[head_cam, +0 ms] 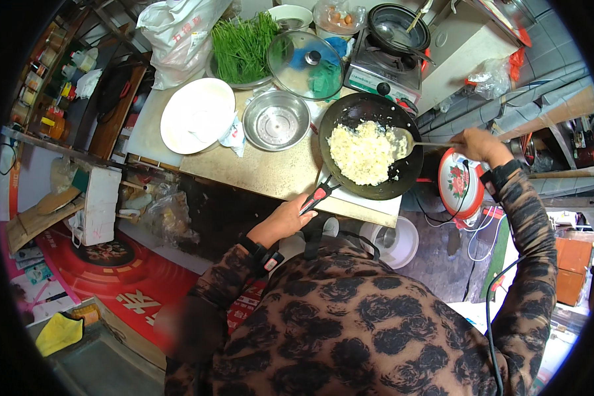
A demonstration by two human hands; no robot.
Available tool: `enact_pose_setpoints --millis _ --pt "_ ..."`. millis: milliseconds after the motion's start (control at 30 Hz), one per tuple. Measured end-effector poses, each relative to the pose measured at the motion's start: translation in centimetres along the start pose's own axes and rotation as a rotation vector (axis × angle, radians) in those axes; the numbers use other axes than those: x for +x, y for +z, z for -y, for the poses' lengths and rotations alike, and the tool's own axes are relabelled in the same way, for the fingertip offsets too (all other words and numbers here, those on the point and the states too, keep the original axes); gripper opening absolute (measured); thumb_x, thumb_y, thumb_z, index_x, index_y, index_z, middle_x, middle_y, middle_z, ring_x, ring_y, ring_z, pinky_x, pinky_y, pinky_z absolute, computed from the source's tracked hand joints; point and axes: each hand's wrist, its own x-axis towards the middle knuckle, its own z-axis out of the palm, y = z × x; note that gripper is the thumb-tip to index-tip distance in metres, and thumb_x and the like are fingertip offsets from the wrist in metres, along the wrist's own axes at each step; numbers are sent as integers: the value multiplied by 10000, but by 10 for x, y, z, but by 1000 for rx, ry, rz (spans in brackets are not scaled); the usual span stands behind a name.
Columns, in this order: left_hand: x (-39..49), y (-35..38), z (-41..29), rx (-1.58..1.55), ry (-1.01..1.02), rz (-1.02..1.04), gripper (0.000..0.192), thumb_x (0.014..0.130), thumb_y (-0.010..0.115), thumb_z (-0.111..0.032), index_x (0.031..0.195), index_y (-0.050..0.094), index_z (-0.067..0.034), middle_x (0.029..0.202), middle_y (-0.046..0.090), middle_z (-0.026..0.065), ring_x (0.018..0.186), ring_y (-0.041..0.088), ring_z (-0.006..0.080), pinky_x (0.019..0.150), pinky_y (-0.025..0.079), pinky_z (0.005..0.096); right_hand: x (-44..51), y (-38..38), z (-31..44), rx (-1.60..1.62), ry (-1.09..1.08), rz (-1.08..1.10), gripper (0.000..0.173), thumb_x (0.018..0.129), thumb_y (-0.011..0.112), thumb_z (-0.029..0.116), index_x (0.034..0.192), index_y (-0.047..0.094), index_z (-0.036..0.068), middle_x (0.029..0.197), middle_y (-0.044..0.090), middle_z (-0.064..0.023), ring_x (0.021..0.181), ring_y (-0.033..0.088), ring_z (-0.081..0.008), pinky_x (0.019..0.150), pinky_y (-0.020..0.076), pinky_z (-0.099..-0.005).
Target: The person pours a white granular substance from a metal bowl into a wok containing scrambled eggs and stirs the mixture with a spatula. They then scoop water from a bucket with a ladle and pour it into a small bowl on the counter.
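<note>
My left hand (pixel 283 218) is closed round the black and red handle of a dark wok (pixel 411 173), which sits at the table's right corner. A mound of pale yellow, crumbly food (pixel 359 153), perhaps scrambled egg, lies in the wok. My right hand (pixel 480 144) grips the far end of a metal spatula (pixel 428 144), whose blade rests in the right edge of the food. Just left of the wok stands an empty steel bowl (pixel 277 120). A glass lid (pixel 304 64) leans over a bowl of green chives or similar greens (pixel 242 47).
A white basin (pixel 198 116) stands on the table (pixel 247 171) at left, before a white sack (pixel 178 44). Behind the wok is a portable gas stove (pixel 383 74) with a black pot (pixel 398 27). A floral red and white container (pixel 459 183) and a white bucket (pixel 401 242) stand below at right.
</note>
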Motion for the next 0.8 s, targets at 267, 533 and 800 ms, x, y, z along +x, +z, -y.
enact_pose_setpoints --millis 267,533,800 --pt "-1 0 -1 4 -21 15 364 938 697 -244 1174 523 -29 862 625 198 757 596 329 725 488 406 -31 47 52 50 -135 -332 317 960 615 270 1233 680 122 952 708 -197 911 666 -394 808 515 -473" --pt "-2 -2 -5 -1 -33 13 358 936 699 -269 1122 514 -26 848 627 210 735 598 369 704 491 424 -49 84 47 596 -142 -191 331 1026 554 248 1290 642 68 966 726 -111 848 666 -245 789 517 -384" --pt "-3 1 -6 17 -39 11 362 942 692 -283 1104 506 -18 829 623 222 723 598 375 687 483 433 -30 133 66 663 -83 -96 353 1031 540 288 1297 625 72 1086 703 -202 974 684 -332 882 511 -382"
